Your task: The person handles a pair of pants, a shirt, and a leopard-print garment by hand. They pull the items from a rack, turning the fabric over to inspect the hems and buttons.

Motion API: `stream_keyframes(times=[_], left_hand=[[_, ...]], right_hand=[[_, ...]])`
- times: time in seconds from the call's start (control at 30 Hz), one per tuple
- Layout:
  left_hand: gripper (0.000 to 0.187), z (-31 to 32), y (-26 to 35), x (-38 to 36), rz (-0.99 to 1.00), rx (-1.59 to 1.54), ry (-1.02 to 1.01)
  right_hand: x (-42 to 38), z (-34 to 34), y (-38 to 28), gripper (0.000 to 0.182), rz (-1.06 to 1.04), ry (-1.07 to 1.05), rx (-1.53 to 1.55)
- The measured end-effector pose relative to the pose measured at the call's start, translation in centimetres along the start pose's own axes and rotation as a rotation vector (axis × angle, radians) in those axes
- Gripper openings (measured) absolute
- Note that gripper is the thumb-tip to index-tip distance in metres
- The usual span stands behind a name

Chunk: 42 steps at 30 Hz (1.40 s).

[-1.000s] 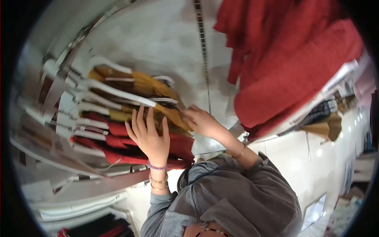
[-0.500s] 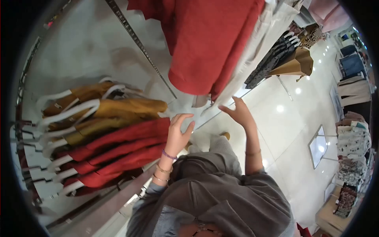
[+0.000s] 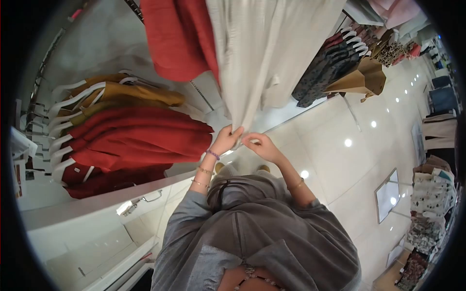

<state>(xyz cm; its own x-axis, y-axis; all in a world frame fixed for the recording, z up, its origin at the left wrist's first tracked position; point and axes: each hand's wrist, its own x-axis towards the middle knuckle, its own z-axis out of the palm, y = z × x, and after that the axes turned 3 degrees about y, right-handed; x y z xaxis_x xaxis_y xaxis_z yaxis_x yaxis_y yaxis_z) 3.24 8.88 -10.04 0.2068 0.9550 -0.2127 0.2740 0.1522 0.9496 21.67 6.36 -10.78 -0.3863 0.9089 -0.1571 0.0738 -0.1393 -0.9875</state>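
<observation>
A cream-white garment (image 3: 272, 53) hangs in front of me, its lower end drawn down to a narrow point. My left hand (image 3: 226, 141) is closed around that gathered end, thumb on top. Close beside it, my right hand (image 3: 262, 147) pinches at the same end with thumb and index finger; the fingertips partly hide the cloth there. Behind the cream garment, on its left, hangs a red garment (image 3: 179, 41).
Left of my hands, red tops (image 3: 145, 136) and mustard tops (image 3: 138, 93) hang on white hangers. Dark patterned clothes (image 3: 318, 70) and a brown paper piece (image 3: 361, 80) hang at upper right. A framed panel (image 3: 387, 194) stands above the glossy floor (image 3: 335, 169).
My hands, apart and holding nothing before, have come together on the cream garment's lower end. The cream garment now spreads wider across the view, and the red one appears farther left.
</observation>
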Motion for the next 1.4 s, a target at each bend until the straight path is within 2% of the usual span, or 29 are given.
stream_keyframes(times=[0.07, 0.13, 0.23, 0.33, 0.37, 0.43, 0.47, 0.57, 0.6, 0.7, 0.73, 0.8, 0.83, 0.9, 0.93, 0.97, 1.03, 1.07, 1.13, 1.17, 1.2, 1.27, 1.37, 1.4], left_hand=[[0.040, 2.0, -0.3, -2.3, -0.147, -0.172, 0.082], [0.035, 3.7, -0.7, -4.6, -0.261, -0.457, 0.228], [0.036, 4.5, -0.7, -7.3, -0.369, -0.680, 0.223], [0.036, 5.1, 0.1, -9.4, -0.377, -0.860, -0.031], [0.036, 5.6, 1.1, -9.8, -0.358, -0.820, -0.085], [0.037, 6.2, 5.1, -10.7, -0.318, -0.743, -0.178], [0.039, 6.4, 4.9, -10.4, -0.250, -0.736, -0.184], [0.044, 6.3, 8.3, -8.8, -0.036, -1.335, -0.094], [0.047, 6.2, 10.0, -8.2, 0.043, -1.475, -0.024], [0.048, 5.1, 9.8, -6.7, 0.202, -1.471, 0.149], [0.057, 5.3, 9.7, -6.5, 0.257, -1.551, 0.034], [0.062, 6.4, 7.4, -7.1, 0.076, -1.489, -0.152], [0.065, 7.1, 5.5, -7.5, -0.017, -1.451, -0.246], [0.058, 9.1, 1.0, -7.7, 0.058, -0.127, -0.492], [0.060, 10.1, 3.0, -8.0, -0.025, -0.022, -0.719], [0.062, 11.4, 5.0, -8.4, -0.110, 0.086, -0.944], [0.054, 13.5, 5.4, -9.0, -0.137, -0.174, -0.665], [0.051, 13.9, 5.5, -9.2, -0.149, -0.302, -0.519], [0.042, 13.4, 8.2, -8.6, -0.128, -0.987, -0.448], [0.038, 13.0, 9.7, -8.2, -0.112, -1.330, -0.391], [0.039, 12.2, 10.7, -7.7, -0.085, -1.405, -0.424], [0.041, 10.2, 11.8, -6.9, -0.025, -1.558, -0.484], [0.045, 9.5, 10.2, -6.7, 0.009, -1.355, -0.321], [0.047, 9.4, 10.2, -6.6, -0.019, -1.353, -0.396]], right_hand=[[-3.3, -2.5, -0.3, 0.023, 0.091, -0.029, -0.029], [-6.0, -5.2, 0.6, 0.023, 0.112, 0.066, -0.137], [-8.6, -8.1, 0.7, 0.028, 0.160, 0.137, -0.242], [-9.4, -9.3, -1.0, 0.032, 0.121, 0.208, -0.160], [-9.5, -9.4, -1.5, 0.033, 0.096, 0.235, -0.108], [-8.8, -9.2, -1.9, 0.039, 0.058, 0.141, -0.072], [-8.6, -8.8, -1.9, 0.042, 0.040, 0.087, -0.048], [-8.9, -7.4, -4.2, 0.069, 0.218, -0.332, 0.160], [-9.2, -7.4, -6.3, 0.077, 0.403, -0.490, 0.091], [-10.7, -7.7, -3.1, 0.079, 0.398, -0.743, 0.818], [-11.1, -8.9, -2.5, 0.065, 0.355, -0.777, 1.241], [-11.7, -12.4, -2.4, 0.048, 0.097, -0.692, 1.053], [-11.4, -13.9, -0.6, 0.044, -0.409, -0.469, 0.724], [-10.8, -15.0, -0.5, 0.040, -0.477, -0.217, 0.970], [-10.7, -15.1, -3.1, 0.039, -0.022, -0.206, 1.542], [-10.3, -15.2, -4.7, 0.040, 0.019, -0.129, 1.551], [-9.5, -15.0, -7.1, 0.044, 0.107, 0.032, 1.569], [-9.6, -14.3, -7.7, 0.049, 0.111, 0.044, 1.504], [-9.9, -12.9, -8.6, 0.058, 0.123, 0.054, 1.369], [-10.2, -12.8, -6.6, 0.062, 0.204, 0.004, 1.323], [-10.6, -12.9, -2.9, 0.065, 0.285, -0.049, 1.272], [-12.1, -11.7, -2.0, 0.072, 0.391, -0.119, 1.194], [-13.3, -10.8, -4.2, 0.073, 0.281, -0.226, 1.078], [-13.4, -10.8, -4.6, 0.071, 0.188, -0.227, 0.995]])
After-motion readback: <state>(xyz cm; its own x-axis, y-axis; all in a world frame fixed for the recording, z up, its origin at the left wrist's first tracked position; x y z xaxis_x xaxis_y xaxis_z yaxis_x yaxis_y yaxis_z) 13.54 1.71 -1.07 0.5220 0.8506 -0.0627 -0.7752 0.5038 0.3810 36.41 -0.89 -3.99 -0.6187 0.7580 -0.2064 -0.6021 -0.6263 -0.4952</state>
